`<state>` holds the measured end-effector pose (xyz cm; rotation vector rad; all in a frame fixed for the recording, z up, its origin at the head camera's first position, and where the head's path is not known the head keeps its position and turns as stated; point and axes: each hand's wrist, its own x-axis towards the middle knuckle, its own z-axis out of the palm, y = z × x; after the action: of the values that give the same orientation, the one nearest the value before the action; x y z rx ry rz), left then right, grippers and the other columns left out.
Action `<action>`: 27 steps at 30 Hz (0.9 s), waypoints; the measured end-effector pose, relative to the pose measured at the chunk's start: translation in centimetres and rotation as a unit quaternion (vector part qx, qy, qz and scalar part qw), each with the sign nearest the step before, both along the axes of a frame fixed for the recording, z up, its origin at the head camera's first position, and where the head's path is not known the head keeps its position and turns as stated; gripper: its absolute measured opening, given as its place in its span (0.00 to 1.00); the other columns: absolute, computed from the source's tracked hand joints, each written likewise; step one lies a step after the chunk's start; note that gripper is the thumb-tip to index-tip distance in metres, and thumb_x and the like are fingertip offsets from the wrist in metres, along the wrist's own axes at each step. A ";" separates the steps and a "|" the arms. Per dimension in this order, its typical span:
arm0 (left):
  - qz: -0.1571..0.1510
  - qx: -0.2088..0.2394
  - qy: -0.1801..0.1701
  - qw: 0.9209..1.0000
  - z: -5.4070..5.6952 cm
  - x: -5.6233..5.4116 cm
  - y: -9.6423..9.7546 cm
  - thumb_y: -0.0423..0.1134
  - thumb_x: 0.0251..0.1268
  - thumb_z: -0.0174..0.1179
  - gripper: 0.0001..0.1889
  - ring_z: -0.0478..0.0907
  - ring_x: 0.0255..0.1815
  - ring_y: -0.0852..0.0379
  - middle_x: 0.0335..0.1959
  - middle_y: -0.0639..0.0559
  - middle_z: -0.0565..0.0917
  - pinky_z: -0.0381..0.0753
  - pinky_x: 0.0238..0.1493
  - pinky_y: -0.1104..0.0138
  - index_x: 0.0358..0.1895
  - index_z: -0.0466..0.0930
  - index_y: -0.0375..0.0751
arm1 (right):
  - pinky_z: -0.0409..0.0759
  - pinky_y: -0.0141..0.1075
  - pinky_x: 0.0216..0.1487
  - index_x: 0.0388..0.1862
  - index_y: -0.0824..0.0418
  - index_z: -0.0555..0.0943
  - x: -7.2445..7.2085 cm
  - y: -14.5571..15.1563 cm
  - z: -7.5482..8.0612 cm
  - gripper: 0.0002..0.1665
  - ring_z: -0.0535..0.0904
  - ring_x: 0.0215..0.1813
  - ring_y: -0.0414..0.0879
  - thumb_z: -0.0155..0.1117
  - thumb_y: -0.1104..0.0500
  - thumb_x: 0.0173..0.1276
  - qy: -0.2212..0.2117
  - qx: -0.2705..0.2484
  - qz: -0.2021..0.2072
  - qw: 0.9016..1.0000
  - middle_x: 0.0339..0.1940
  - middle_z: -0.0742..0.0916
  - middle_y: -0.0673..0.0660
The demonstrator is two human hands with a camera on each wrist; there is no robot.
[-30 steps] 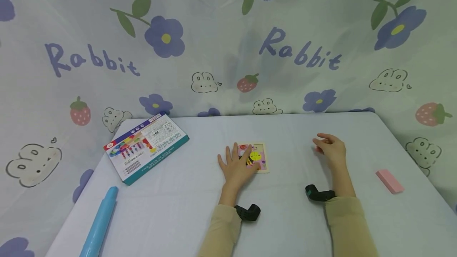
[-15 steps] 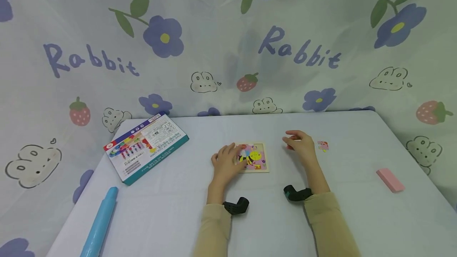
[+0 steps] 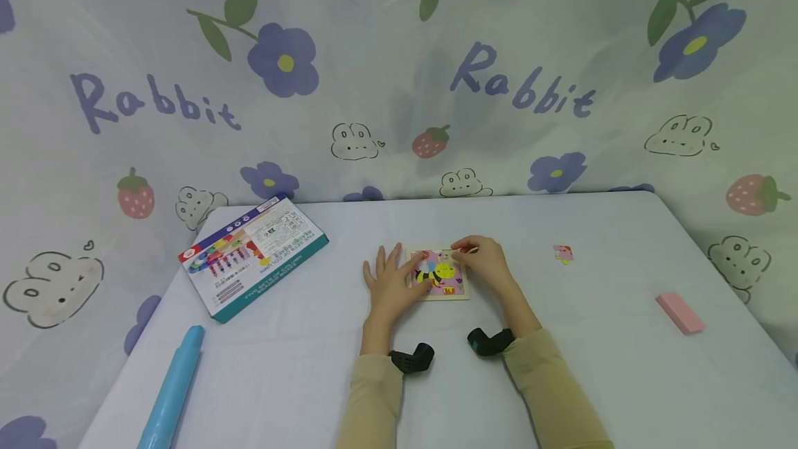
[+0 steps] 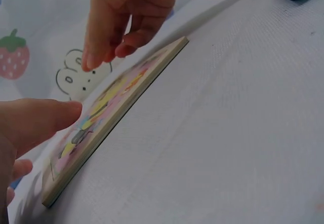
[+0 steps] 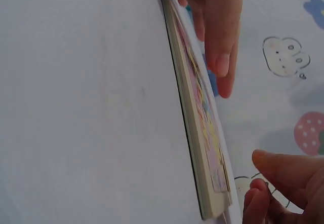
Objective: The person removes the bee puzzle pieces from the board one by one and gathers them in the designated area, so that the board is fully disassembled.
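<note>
Puzzle (image 3: 445, 273), centre, seemingly mostly filled; one piece (image 3: 563, 253) left out at right; left hand (image 3: 391, 291) spread, right hand (image 3: 489, 263) unclear.

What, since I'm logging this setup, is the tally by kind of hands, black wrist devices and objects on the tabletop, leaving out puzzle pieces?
Left hand plus right hand: 2
Black wrist devices: 2
Bee puzzle: 1
Printed box: 1
Blue stick: 1
Pink block: 1
Total: 8

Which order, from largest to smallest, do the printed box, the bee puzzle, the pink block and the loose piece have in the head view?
Largest: printed box
Then: bee puzzle, partly covered
Then: pink block
Smallest: loose piece
</note>
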<state>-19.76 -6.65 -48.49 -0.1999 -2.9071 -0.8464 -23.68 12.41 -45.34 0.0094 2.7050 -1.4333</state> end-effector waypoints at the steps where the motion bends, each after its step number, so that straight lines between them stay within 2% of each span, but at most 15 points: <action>1: 0.001 -0.005 -0.001 1.000 0.0 0.0 0.1 0.60 0.53 0.58 0.31 0.41 0.73 0.39 0.70 0.44 0.60 0.32 0.64 0.39 0.62 0.73 0.56 | 0.72 0.31 0.30 0.39 0.63 0.84 0.0 -0.2 -0.1 0.11 0.75 0.34 0.47 0.65 0.59 0.59 0.003 0.006 0.004 1.000 0.33 0.82 0.57; 9: 0.006 -0.043 -0.018 0.999 -0.2 -0.1 0.4 0.61 0.53 0.58 0.31 0.41 0.73 0.37 0.71 0.43 0.58 0.34 0.65 0.39 0.63 0.71 0.60 | 0.71 0.38 0.38 0.41 0.60 0.84 0.0 -1.1 -1.1 0.13 0.73 0.37 0.47 0.66 0.56 0.58 0.021 0.086 0.043 0.995 0.34 0.80 0.55; 15: 0.013 -0.041 -0.027 0.999 -0.2 -0.1 0.5 0.60 0.52 0.59 0.31 0.41 0.73 0.37 0.71 0.43 0.58 0.34 0.65 0.39 0.62 0.71 0.60 | 0.70 0.38 0.37 0.42 0.60 0.83 -0.1 -1.2 -1.2 0.14 0.71 0.35 0.47 0.65 0.55 0.60 0.031 0.119 0.057 0.991 0.33 0.78 0.55; 22: 0.020 -0.037 -0.032 0.999 -0.2 -0.1 0.7 0.59 0.51 0.60 0.31 0.41 0.72 0.37 0.71 0.43 0.58 0.34 0.65 0.39 0.62 0.72 0.59 | 0.68 0.37 0.36 0.42 0.60 0.80 -0.2 -1.2 -1.5 0.13 0.70 0.35 0.46 0.64 0.56 0.61 0.025 0.112 0.068 0.991 0.34 0.77 0.54; 27: 0.019 -0.039 -0.035 0.998 -0.2 -0.1 0.7 0.59 0.52 0.59 0.31 0.41 0.73 0.37 0.71 0.43 0.58 0.34 0.65 0.39 0.63 0.71 0.59 | 0.65 0.35 0.31 0.42 0.59 0.78 -0.3 -1.3 -1.5 0.12 0.70 0.31 0.45 0.64 0.57 0.60 0.022 0.097 0.066 0.993 0.32 0.78 0.53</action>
<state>-19.88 -5.98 -48.66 -0.1237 -3.0008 -0.7491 -23.95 11.12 -46.84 -0.1859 2.8088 -1.1454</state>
